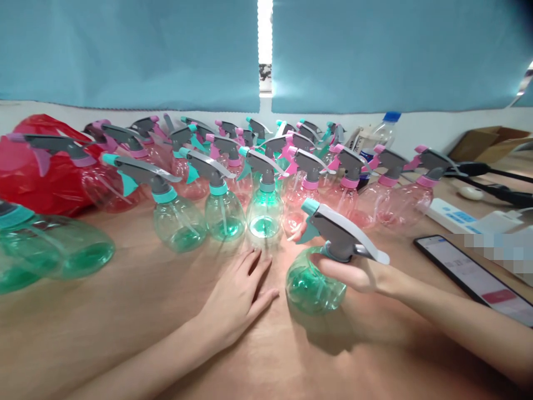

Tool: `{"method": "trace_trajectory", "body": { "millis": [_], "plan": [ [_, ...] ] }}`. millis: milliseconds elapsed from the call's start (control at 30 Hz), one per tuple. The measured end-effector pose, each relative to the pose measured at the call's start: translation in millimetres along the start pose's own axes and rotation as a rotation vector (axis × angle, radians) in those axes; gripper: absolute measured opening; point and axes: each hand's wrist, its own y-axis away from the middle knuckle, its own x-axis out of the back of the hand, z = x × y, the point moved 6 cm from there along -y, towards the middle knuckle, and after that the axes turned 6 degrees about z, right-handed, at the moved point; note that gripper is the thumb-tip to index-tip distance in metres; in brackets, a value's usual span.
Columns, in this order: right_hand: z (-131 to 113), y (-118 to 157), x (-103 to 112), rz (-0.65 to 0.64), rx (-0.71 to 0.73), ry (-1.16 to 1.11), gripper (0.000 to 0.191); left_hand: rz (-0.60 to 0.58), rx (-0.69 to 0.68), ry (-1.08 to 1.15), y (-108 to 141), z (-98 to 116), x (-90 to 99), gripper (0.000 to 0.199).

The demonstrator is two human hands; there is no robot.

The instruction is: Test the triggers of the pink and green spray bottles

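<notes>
My right hand point(353, 269) is wrapped round the neck of a green spray bottle point(314, 286) with a grey and teal trigger head, which tilts a little at the right of centre. Flat on the wooden table point(137, 333) lies my left hand point(239, 289), palm down with its fingers spread, holding nothing. Just beyond it stand green spray bottles, one of them in the middle point(265, 216) and another to its left point(225, 216). Pink spray bottles, one of them near the right end point(412, 200), continue the row.
Several more spray bottles crowd behind. A red plastic bag point(62, 189) is at the left, near a large green bottle point(79, 250). To the right are a phone point(470, 275), a power strip point(453, 216), cables, a blue-capped bottle point(385, 130) and a cardboard box point(478, 147).
</notes>
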Motion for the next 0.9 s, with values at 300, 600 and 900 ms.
{"method": "trace_trajectory", "body": {
  "millis": [300,600,900],
  "plan": [
    [-4.9,0.6,-0.4,-0.001,0.036,-0.022,0.017,0.008,-0.031,-0.035,-2.3,3.9,2.4,0.051],
    [-5.8,0.0,2.5,0.021,0.092,-0.087,0.011,0.012,-0.041,-0.056,-2.4,3.0,2.1,0.049],
    [-7.4,-1.0,3.3,0.021,0.163,0.022,0.051,-0.026,-0.052,-0.079,-2.3,3.9,0.5,0.051]
  ]
}}
